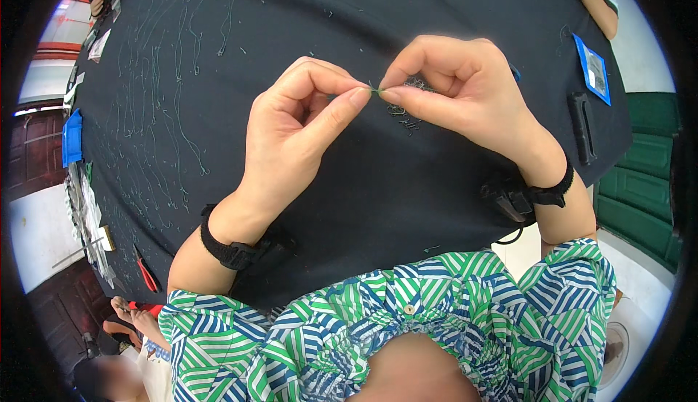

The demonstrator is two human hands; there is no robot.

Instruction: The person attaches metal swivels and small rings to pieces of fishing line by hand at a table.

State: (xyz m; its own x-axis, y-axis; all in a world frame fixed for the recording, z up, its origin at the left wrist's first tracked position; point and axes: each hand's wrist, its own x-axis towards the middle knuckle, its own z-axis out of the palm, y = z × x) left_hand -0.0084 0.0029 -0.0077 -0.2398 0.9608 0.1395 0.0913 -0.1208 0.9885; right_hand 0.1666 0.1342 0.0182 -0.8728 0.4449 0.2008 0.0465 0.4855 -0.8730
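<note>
Above the black cloth, my left hand [294, 111] and my right hand [465, 93] meet fingertip to fingertip, each closed in a pinch of thumb and forefinger. A thin green thread [375, 90] spans the small gap between them, with a short end sticking up. Whether a tiny part sits in the thread there is too small to tell. Behind and below my right fingers lies a pile of small silvery hooks [403, 111], partly hidden by that hand.
Long green threads [178, 60] lie spread over the left of the black cloth [363, 184]. Red-handled pliers [145, 269] and a blue tray [72, 138] are at the left edge. A blue-framed packet [594, 69] and a black case [582, 128] lie right. Other people sit around the table.
</note>
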